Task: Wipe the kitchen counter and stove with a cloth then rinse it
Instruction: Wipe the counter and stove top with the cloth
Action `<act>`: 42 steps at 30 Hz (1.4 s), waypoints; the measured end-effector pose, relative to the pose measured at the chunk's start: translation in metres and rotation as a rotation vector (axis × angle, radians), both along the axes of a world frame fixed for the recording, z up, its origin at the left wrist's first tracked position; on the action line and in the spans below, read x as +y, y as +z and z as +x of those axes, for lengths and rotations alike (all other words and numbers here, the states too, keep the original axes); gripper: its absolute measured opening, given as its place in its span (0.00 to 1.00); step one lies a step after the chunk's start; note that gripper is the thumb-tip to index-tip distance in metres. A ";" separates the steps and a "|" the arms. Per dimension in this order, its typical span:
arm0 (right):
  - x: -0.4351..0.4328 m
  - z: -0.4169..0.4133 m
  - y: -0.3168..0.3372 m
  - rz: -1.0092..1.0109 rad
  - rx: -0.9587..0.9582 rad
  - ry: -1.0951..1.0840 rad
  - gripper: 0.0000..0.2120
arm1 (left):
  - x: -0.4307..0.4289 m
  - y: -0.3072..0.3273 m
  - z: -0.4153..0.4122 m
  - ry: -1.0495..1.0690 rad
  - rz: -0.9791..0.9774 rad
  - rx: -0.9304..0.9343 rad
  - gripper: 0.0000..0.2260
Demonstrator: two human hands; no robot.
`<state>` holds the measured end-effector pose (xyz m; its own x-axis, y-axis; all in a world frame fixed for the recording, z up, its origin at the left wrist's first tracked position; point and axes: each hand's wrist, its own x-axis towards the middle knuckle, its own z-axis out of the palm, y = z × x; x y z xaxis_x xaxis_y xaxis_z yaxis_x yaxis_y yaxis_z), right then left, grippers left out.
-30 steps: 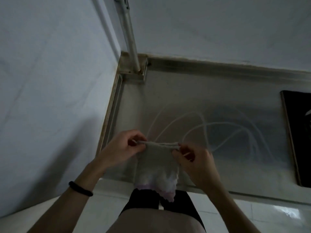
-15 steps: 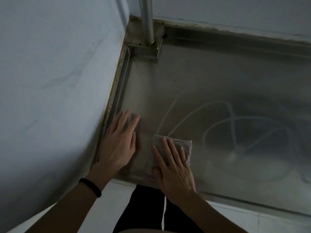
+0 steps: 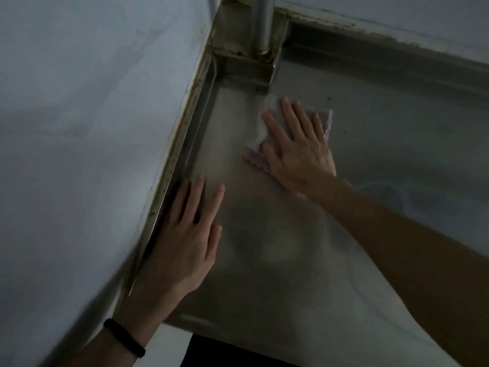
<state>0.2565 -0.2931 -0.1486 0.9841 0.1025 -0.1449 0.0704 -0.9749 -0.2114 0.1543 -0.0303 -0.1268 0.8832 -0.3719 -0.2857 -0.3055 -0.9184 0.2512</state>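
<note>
here, head view: right hand [image 3: 296,152] flat, fingers [image 3: 289,115] straight, pressing folded cloth [image 3: 255,152] onto steel counter [image 3: 370,144] directly beneath palm. left hand [image 3: 190,234] spread flat, bracing nearer the body, beside the rim [image 3: 172,181]. best done with even pressure and overlapping strokes, reaching beyond the fingertips into the corner by the post [image 3: 260,22].
</note>
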 end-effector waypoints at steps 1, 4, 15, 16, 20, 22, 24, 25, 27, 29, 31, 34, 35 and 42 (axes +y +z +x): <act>-0.001 0.012 0.000 -0.008 0.003 -0.027 0.31 | 0.000 0.001 0.000 -0.004 -0.005 0.003 0.31; 0.017 0.016 0.001 0.014 -0.005 -0.132 0.30 | -0.002 0.011 0.002 0.038 -0.060 0.051 0.30; 0.136 -0.162 -0.004 0.127 -0.032 0.338 0.33 | -0.014 0.089 0.040 0.050 -0.415 -0.037 0.27; 0.126 -0.133 -0.003 0.094 -0.031 0.347 0.33 | -0.015 0.088 0.041 0.073 -0.400 -0.036 0.27; 0.086 -0.012 -0.004 0.050 -0.035 0.105 0.30 | -0.010 0.080 0.038 0.131 -0.379 -0.043 0.27; 0.073 0.029 -0.006 0.044 -0.044 0.023 0.30 | -0.008 0.077 0.036 0.126 -0.370 -0.043 0.27; 0.075 0.042 -0.005 0.052 -0.049 -0.061 0.30 | -0.009 0.074 0.036 0.132 -0.373 -0.048 0.27; 0.084 0.035 -0.004 0.066 -0.046 -0.112 0.30 | -0.010 0.072 0.037 0.146 -0.381 -0.051 0.27; 0.108 -0.007 0.002 0.106 -0.050 -0.165 0.31 | -0.014 0.068 0.039 0.197 -0.411 -0.053 0.27; 0.136 -0.084 0.005 0.173 -0.090 -0.128 0.32 | -0.022 0.062 0.042 0.222 -0.427 -0.060 0.27; 0.153 -0.168 0.004 0.220 -0.083 -0.085 0.34 | -0.035 0.052 0.046 0.211 -0.421 -0.080 0.27; 0.130 -0.237 0.001 0.197 -0.063 -0.177 0.28 | -0.064 0.034 0.048 0.162 -0.374 -0.084 0.27; 0.113 -0.250 0.002 0.167 -0.054 -0.241 0.27 | -0.073 0.028 0.048 0.138 -0.342 -0.088 0.28; 0.032 -0.265 0.009 0.066 -0.007 -0.387 0.32 | -0.110 -0.007 0.060 0.060 -0.117 -0.032 0.29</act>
<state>-0.0087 -0.2616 -0.1397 0.9527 -0.2679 -0.1435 -0.2985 -0.9138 -0.2754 0.2147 -0.1403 -0.1338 0.9127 -0.3476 -0.2149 -0.2608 -0.9003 0.3485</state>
